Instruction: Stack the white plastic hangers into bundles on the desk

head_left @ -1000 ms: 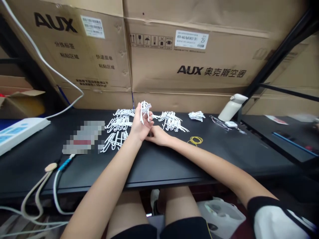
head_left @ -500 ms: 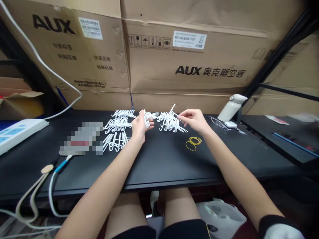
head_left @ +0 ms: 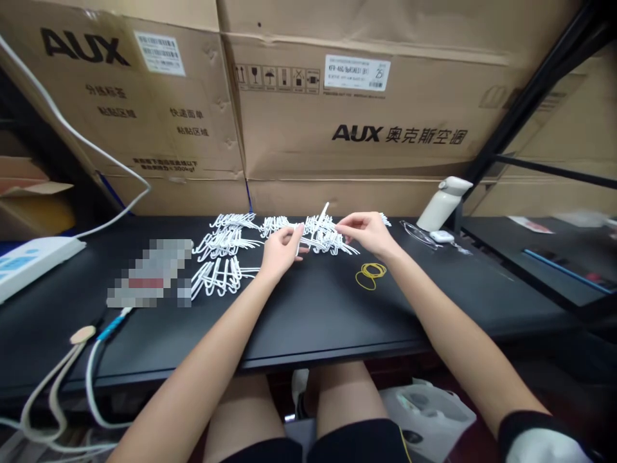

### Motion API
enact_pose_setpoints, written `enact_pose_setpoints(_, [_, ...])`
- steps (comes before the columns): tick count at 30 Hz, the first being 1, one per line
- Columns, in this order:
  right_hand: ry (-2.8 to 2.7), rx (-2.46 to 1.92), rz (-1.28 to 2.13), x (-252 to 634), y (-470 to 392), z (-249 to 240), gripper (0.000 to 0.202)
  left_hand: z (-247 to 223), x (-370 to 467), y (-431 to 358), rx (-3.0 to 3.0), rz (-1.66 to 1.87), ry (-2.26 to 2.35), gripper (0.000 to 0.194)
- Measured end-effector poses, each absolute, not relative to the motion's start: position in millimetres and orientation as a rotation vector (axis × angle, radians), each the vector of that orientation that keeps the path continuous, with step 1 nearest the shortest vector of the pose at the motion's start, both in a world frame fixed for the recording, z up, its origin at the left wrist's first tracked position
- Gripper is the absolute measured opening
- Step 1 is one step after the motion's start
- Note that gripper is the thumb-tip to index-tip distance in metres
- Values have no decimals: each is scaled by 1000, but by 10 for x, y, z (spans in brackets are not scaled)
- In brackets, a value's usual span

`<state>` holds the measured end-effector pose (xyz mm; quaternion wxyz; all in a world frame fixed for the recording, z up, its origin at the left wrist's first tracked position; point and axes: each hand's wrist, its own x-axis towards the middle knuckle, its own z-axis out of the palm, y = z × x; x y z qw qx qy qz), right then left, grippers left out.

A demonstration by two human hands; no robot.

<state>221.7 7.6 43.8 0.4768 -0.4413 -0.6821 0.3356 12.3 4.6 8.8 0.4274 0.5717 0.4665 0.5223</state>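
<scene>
A white power strip [head_left: 36, 260] lies toward the left end of the black table [head_left: 299, 315], its near end cut off by the view. Next comes a pixelated object [head_left: 152, 273], with a cable [head_left: 94, 373] running from it over the table's near edge. A beige strap [head_left: 58, 386] with a round tab hangs over that same edge.

Farther right, three left clusters [head_left: 224, 243] of thin white hooked pieces lie one behind another, the hindmost near the table's far edge. A middle cluster [head_left: 274, 225] sits behind the left hand [head_left: 279, 254], which is closed around a few white pieces [head_left: 303, 241], thumb on top. Just beyond are two right clusters [head_left: 330, 243], one piece sticking up at a slant.

The right hand [head_left: 369, 231] has thumb and forefinger pinched together at the right side of these clusters; it seems to grip a hooked piece's end, though the tips blur into the white. A coil of yellow wire [head_left: 373, 270] lies nearer the front edge, below this hand, and a far cluster [head_left: 385, 220] shows behind it. Eyeglasses [head_left: 419, 235], a white earbud case [head_left: 441, 236] and a tilted white bottle [head_left: 441, 204] stand toward the far right corner.
</scene>
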Motion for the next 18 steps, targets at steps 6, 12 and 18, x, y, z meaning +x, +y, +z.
enact_pose_setpoints(6, [-1839,-1083,940,2137,26,405,26,117,151,12,1397,1290,1120,34])
enact_pose_setpoints(12, [-1773,-1062,1040,2013,-10,337,30,173,150,-17,1297,1158,1062,31])
enact_pose_setpoints(18, [-1706,-1072,1113,1978,-13,292,31,199,147,-23,1217,1047,1066,39])
